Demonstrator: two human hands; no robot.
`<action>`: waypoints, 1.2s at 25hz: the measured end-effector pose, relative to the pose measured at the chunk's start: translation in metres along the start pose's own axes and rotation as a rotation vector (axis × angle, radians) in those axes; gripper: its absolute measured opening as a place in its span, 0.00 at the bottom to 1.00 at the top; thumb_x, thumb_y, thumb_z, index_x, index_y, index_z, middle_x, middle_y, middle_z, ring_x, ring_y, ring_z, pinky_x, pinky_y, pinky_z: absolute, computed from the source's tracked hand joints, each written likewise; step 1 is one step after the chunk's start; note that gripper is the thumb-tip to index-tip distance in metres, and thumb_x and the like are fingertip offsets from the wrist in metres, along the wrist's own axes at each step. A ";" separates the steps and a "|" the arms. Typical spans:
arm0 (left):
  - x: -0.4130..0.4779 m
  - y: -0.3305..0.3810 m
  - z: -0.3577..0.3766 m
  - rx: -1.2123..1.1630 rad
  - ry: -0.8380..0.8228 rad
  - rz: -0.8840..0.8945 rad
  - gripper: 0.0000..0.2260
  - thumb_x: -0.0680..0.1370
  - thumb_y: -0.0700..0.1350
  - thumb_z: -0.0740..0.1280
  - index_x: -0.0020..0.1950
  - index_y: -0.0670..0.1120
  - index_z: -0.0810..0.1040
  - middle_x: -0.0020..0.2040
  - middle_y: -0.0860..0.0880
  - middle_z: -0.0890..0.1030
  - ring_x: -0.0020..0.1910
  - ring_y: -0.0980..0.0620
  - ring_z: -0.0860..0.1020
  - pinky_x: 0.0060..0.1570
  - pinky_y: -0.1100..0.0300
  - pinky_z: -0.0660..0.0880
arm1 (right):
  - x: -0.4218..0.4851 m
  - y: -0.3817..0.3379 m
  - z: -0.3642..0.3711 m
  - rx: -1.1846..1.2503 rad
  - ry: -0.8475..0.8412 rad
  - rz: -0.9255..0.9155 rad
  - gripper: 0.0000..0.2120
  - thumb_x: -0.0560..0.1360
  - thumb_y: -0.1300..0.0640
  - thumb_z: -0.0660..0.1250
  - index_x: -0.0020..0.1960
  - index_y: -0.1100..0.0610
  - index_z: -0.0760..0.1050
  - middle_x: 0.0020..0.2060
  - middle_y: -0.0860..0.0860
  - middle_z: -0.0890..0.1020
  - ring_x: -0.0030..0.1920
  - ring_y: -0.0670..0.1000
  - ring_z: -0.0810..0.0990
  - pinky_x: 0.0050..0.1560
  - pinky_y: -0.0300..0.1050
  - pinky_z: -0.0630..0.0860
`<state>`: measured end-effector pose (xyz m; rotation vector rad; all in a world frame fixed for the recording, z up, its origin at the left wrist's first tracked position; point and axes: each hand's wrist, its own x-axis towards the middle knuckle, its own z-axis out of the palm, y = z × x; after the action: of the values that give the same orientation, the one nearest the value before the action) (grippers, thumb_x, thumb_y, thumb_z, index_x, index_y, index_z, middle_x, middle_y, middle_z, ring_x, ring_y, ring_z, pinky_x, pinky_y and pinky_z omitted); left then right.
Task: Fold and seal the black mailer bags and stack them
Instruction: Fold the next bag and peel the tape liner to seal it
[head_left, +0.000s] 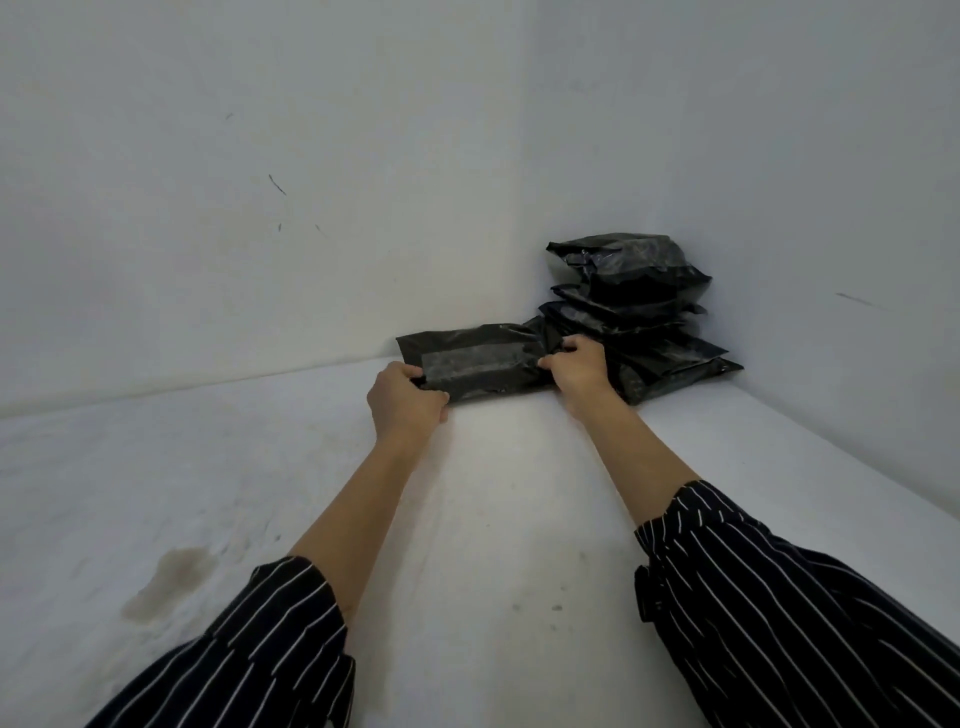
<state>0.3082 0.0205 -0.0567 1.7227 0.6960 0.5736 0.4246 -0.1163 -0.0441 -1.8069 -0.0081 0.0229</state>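
A black mailer bag (480, 361) with a grey strip across its top lies on the white table (467, 519) near the far wall. My left hand (405, 400) grips its left end. My right hand (574, 364) grips its right end, fingers curled into the plastic. Just right of it, in the corner, stands a stack of several sealed black mailer bags (639, 312). The held bag's right end touches or overlaps the foot of that stack.
White walls (260, 208) close the table at the back and right, meeting in the corner behind the stack. A brownish stain (166, 582) marks the table at front left. Both forearms wear black striped sleeves.
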 end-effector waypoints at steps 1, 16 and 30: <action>0.002 -0.002 0.002 0.117 0.012 0.065 0.16 0.71 0.36 0.72 0.58 0.39 0.75 0.54 0.43 0.78 0.45 0.43 0.81 0.49 0.53 0.79 | 0.004 0.003 0.003 -0.060 0.038 -0.045 0.18 0.73 0.67 0.68 0.62 0.63 0.70 0.57 0.58 0.75 0.55 0.54 0.74 0.48 0.36 0.69; -0.002 -0.013 0.002 0.857 -0.078 0.366 0.19 0.80 0.49 0.59 0.70 0.45 0.68 0.70 0.42 0.68 0.68 0.43 0.66 0.69 0.49 0.60 | -0.026 0.021 0.024 -0.974 0.011 -0.584 0.16 0.81 0.50 0.55 0.64 0.55 0.71 0.62 0.53 0.75 0.64 0.54 0.71 0.69 0.50 0.54; -0.098 -0.012 -0.179 0.795 0.077 0.277 0.10 0.79 0.45 0.61 0.52 0.41 0.78 0.52 0.45 0.80 0.54 0.44 0.76 0.56 0.53 0.70 | -0.214 -0.045 0.062 -0.759 -0.330 -0.637 0.06 0.76 0.61 0.60 0.50 0.61 0.74 0.47 0.55 0.81 0.50 0.56 0.77 0.53 0.46 0.68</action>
<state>0.1138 0.0754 -0.0268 2.5764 0.8063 0.5941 0.2097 -0.0496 -0.0119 -2.4523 -0.9316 -0.1553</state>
